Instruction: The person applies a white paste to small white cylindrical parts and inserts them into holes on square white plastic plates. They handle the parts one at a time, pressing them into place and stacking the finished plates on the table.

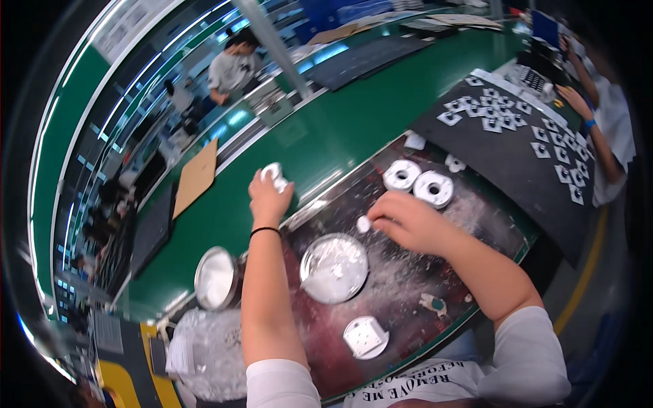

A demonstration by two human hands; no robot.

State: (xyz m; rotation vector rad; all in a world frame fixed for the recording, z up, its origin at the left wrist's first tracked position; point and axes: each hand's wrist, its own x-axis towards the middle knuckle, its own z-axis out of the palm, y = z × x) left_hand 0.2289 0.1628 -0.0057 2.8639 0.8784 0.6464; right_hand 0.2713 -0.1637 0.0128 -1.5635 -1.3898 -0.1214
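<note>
My left hand [271,200] reaches over the green bench top, its fingers closed around a white plastic part [274,175]. My right hand [411,224] is over the dark, powder-dusted work board [401,272], thumb and fingers pinched at a small white round piece [364,224]. Just beyond that hand are two white round parts with dark centre holes, one [402,175] left of the other [433,189]. Between my forearms lies a round shallow dish [335,268] with white material in it. Nearer to me sits a white rounded part with small holes [366,338].
A metal bowl of white powder [216,279] and a clear plastic bag [207,347] stand left of my left forearm. At right, a black mat [503,156] bears many small white pieces; another person's hand [577,102] is beyond it. A cardboard sheet [196,178] lies far left.
</note>
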